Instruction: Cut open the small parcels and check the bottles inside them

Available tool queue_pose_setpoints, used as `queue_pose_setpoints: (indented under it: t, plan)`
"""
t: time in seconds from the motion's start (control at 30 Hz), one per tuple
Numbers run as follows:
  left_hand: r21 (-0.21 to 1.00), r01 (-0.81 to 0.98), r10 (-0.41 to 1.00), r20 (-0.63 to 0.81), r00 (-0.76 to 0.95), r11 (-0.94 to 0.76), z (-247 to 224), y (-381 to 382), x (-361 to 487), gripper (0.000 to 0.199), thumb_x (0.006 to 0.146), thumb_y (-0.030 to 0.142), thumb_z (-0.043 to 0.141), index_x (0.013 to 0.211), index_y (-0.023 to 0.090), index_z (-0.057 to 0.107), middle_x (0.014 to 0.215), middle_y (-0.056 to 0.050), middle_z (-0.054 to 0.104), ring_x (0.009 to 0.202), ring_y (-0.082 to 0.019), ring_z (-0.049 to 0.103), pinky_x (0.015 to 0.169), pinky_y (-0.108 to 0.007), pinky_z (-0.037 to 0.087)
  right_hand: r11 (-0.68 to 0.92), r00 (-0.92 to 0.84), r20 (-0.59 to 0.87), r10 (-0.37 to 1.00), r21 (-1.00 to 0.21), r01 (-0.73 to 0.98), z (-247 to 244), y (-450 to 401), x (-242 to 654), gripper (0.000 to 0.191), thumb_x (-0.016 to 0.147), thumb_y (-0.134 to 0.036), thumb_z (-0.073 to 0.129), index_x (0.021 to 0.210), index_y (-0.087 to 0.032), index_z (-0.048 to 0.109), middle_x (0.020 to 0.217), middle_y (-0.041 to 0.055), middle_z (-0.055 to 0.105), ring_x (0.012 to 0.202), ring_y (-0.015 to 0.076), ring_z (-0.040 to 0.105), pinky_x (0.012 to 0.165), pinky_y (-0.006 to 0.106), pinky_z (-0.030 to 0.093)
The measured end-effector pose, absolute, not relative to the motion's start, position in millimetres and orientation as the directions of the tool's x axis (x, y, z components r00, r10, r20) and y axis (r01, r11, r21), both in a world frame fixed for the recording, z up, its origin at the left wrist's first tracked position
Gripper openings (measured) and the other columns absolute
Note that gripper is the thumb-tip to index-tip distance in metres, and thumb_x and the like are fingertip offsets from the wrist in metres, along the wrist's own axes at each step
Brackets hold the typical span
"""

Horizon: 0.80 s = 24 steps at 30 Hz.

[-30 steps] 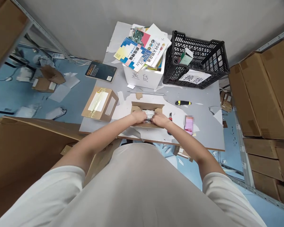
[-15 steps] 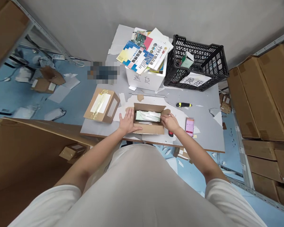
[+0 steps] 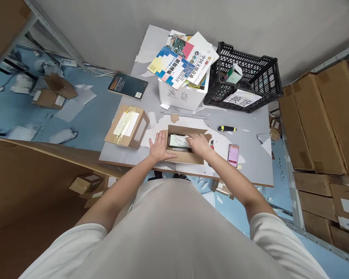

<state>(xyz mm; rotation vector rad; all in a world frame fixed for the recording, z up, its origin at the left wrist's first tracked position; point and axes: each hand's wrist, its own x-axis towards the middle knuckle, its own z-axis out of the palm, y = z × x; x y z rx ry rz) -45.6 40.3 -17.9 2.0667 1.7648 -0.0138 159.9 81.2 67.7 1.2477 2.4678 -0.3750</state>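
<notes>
An open cardboard box (image 3: 189, 157) sits near the front edge of the table, its flaps folded outward. Inside it lies a pale green-and-white packet (image 3: 178, 141), partly covered by my right hand. My left hand (image 3: 159, 148) rests on the box's left side, fingers spread and thumb along the front flap. Reaching over the right end of the box, my right hand (image 3: 199, 145) has its fingertips down at the packet. Whether they grip it is hidden. A red-and-black tool (image 3: 212, 144), perhaps a cutter, lies just right of the box, partly behind my right wrist.
Left of the box stands a taped carton (image 3: 128, 127); behind it lies a dark book (image 3: 128, 85). At the back are a white bin (image 3: 180, 97) heaped with books and a black crate (image 3: 244, 77). A yellow-black cutter (image 3: 227, 128) and a phone (image 3: 233, 155) lie right.
My right hand has left the box's right flap and moved left over the opening to the packet. My left hand keeps its place on the box.
</notes>
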Motion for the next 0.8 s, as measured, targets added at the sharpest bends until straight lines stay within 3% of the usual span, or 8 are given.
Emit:
queue_pose_setpoints:
  t: [0.1, 0.2, 0.37, 0.5, 0.63, 0.8]
  plan:
    - [0.316, 0.943, 0.946, -0.265, 0.189, -0.1, -17, 41, -45, 0.128, 0.062, 0.078, 0.058, 0.152, 0.007, 0.0, 0.158, -0.021, 0.005, 0.146, -0.039, 0.004, 0.112, -0.063, 0.009, 0.632, -0.634, -0.432, 0.642, -0.172, 0.756, 46, 96, 117, 0.036, 0.087, -0.025, 0.058, 0.122, -0.019, 0.059, 0.122, 0.0136, 0.057, 0.113, 0.0257, 0.054, 0.091, 0.037, 0.045]
    - [0.32, 0.943, 0.954, -0.24, 0.178, -0.095, -13, 39, -47, 0.127, 0.063, 0.077, 0.058, 0.152, 0.007, 0.002, 0.158, -0.021, 0.004, 0.146, -0.04, 0.002, 0.112, -0.064, 0.008, 0.609, -0.562, -0.502, 0.658, -0.084, 0.788, 16, 104, 85, 0.038, 0.081, -0.023, 0.063, 0.119, -0.016, 0.062, 0.132, 0.0164, 0.051, 0.12, 0.0291, 0.048, 0.095, 0.039, 0.042]
    - [0.315, 0.91, 0.916, -0.209, 0.343, -0.269, -5, 31, -52, 0.123, 0.059, 0.076, 0.063, 0.152, 0.013, 0.012, 0.159, -0.018, 0.005, 0.145, -0.043, -0.004, 0.108, -0.069, -0.002, 0.577, -0.514, -0.48, 0.711, -0.019, 0.816, -8, 102, 74, 0.036, 0.091, -0.015, 0.04, 0.12, -0.006, 0.06, 0.126, 0.0247, 0.054, 0.113, 0.0296, 0.052, 0.096, 0.043, 0.039]
    - [0.297, 0.916, 0.903, -0.253, 0.347, -0.269, -2, 26, -49, 0.126, 0.058, 0.079, 0.06, 0.153, 0.013, 0.008, 0.159, -0.018, 0.004, 0.145, -0.043, -0.003, 0.107, -0.071, -0.002, 0.615, -0.566, -0.445, 0.695, -0.041, 0.788, 11, 105, 90, 0.032, 0.084, -0.021, 0.054, 0.114, -0.01, 0.063, 0.121, 0.0201, 0.056, 0.107, 0.0288, 0.055, 0.094, 0.039, 0.039]
    - [0.27, 0.937, 0.917, -0.267, 0.295, -0.223, 0, 30, -42, 0.129, 0.058, 0.081, 0.058, 0.153, 0.01, 0.005, 0.159, -0.018, 0.004, 0.144, -0.044, -0.003, 0.108, -0.07, -0.001, 0.64, -0.641, -0.301, 0.706, -0.118, 0.759, 48, 115, 128, 0.044, 0.073, -0.029, 0.069, 0.114, -0.015, 0.06, 0.116, 0.0143, 0.054, 0.1, 0.0272, 0.056, 0.088, 0.036, 0.041]
    - [0.252, 0.948, 0.927, -0.27, 0.26, -0.193, 1, 41, -37, 0.13, 0.059, 0.082, 0.054, 0.152, 0.009, 0.003, 0.159, -0.017, 0.002, 0.145, -0.043, -0.002, 0.108, -0.07, -0.001, 0.559, -0.577, -0.237, 0.782, -0.143, 0.817, 73, 119, 199, 0.045, 0.068, -0.033, 0.074, 0.108, -0.018, 0.061, 0.118, 0.0122, 0.051, 0.097, 0.0261, 0.054, 0.084, 0.036, 0.04]
